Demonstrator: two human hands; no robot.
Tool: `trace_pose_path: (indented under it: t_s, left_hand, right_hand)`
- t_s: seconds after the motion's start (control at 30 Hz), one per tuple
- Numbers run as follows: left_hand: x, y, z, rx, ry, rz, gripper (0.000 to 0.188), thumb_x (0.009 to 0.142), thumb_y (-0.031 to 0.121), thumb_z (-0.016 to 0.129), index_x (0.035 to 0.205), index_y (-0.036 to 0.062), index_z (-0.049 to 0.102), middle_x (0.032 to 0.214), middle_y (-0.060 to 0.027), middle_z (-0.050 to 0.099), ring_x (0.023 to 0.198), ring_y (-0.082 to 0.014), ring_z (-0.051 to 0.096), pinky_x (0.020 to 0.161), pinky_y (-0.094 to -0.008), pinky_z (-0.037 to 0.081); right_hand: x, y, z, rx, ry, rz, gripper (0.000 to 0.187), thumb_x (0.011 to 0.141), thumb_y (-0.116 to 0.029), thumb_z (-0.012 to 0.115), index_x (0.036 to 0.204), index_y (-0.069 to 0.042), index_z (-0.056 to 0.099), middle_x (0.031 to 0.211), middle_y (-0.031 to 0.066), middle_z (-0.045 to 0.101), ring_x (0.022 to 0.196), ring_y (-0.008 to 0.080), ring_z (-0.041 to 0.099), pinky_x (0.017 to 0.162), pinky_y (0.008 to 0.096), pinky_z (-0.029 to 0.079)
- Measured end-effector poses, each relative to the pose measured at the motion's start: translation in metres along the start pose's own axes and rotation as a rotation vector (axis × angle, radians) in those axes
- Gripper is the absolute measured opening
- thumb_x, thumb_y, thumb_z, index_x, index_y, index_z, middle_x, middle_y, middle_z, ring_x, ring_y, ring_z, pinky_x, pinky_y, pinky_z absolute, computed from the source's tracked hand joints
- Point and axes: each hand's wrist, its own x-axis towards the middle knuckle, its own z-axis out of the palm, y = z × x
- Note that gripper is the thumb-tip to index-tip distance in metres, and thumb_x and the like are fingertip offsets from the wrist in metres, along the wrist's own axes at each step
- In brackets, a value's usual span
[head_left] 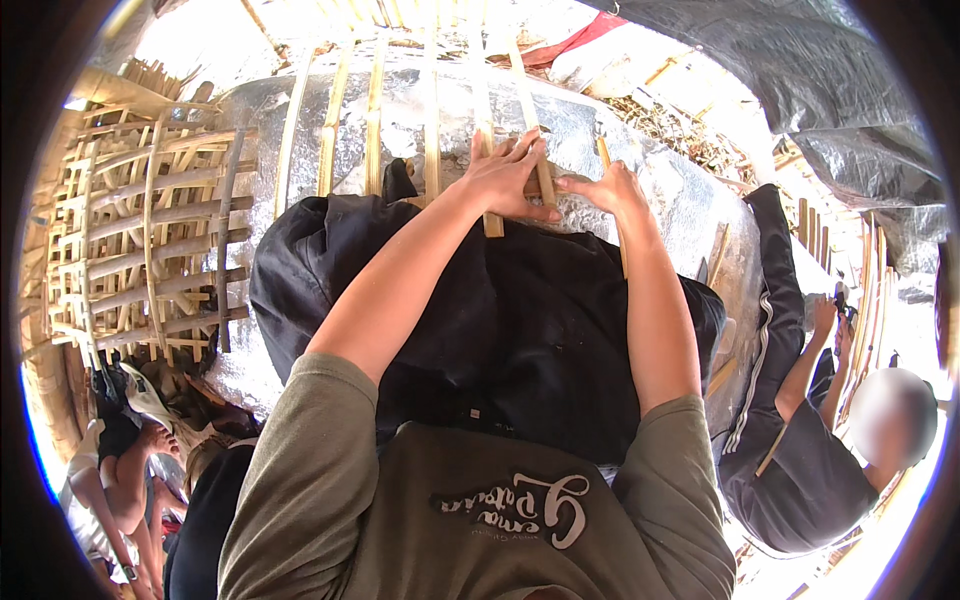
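Observation:
Several pale bamboo strips (374, 120) lie side by side, running away from my lap over a shiny silver sheet. My left hand (503, 180) rests with spread fingers across the two rightmost long strips (483, 90), its thumb stretched toward the right. Just to the right, my right hand (612, 190) is closed around a thin bamboo strip (603, 152), which shows above and below the hand. Its thumb points left, close to the end of a long strip; the curled fingers are mostly hidden. Black cloth (480, 310) covers my legs below the hands.
A woven bamboo lattice (150, 230) stands at the left. To the right sits a person in dark clothes (800, 480), hands raised around a dark object. Another person's arms and legs (125, 470) show at lower left. Dark plastic sheeting (780, 60) hangs at upper right.

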Motion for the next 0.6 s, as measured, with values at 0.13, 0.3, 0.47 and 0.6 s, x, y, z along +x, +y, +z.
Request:
trace_pose_path:
  t_s: [0.13,0.3,0.47,0.6]
  left_hand:
    - [-0.002,0.001,-0.001,-0.013,0.0,-0.011,0.138,0.063,0.09,0.067,0.162,0.0076,0.018,0.171,-0.0077,0.01,0.154,-0.035,0.022,0.118,-0.0741,0.005]
    - [-0.001,0.001,-0.003,-0.001,-0.024,-0.018,0.139,0.062,0.09,0.067,0.163,0.0088,0.016,0.172,-0.0064,0.008,0.154,-0.0353,0.023,0.117,-0.076,0.006]
    - [0.0,0.004,-0.007,-0.039,-0.074,-0.042,0.141,0.061,0.089,0.069,0.163,0.0114,0.012,0.172,-0.0039,0.004,0.154,-0.0349,0.02,0.115,-0.0782,0.01]
    - [0.0,0.003,-0.008,-0.05,-0.088,-0.051,0.142,0.06,0.089,0.07,0.163,0.0123,0.01,0.172,-0.003,0.003,0.155,-0.0344,0.019,0.115,-0.0787,0.012]
  right_hand:
    - [-0.009,-0.007,-0.004,0.015,0.027,-0.032,0.127,0.051,-0.071,0.089,0.137,0.015,0.052,0.133,0.0337,0.06,0.127,0.0391,0.06,0.105,0.0439,0.051]
    - [-0.007,-0.009,-0.003,-0.039,0.03,0.008,0.129,0.051,-0.074,0.088,0.136,0.016,0.052,0.133,0.0344,0.06,0.127,0.0392,0.06,0.105,0.0433,0.051]
    - [0.006,0.005,0.003,-0.017,-0.018,-0.023,0.131,0.05,-0.077,0.086,0.134,0.018,0.052,0.13,0.0341,0.062,0.125,0.0393,0.062,0.102,0.0435,0.052]
    - [0.001,0.001,0.004,-0.033,0.039,-0.03,0.131,0.051,-0.077,0.086,0.134,0.019,0.052,0.129,0.0343,0.062,0.125,0.0384,0.062,0.101,0.044,0.053]
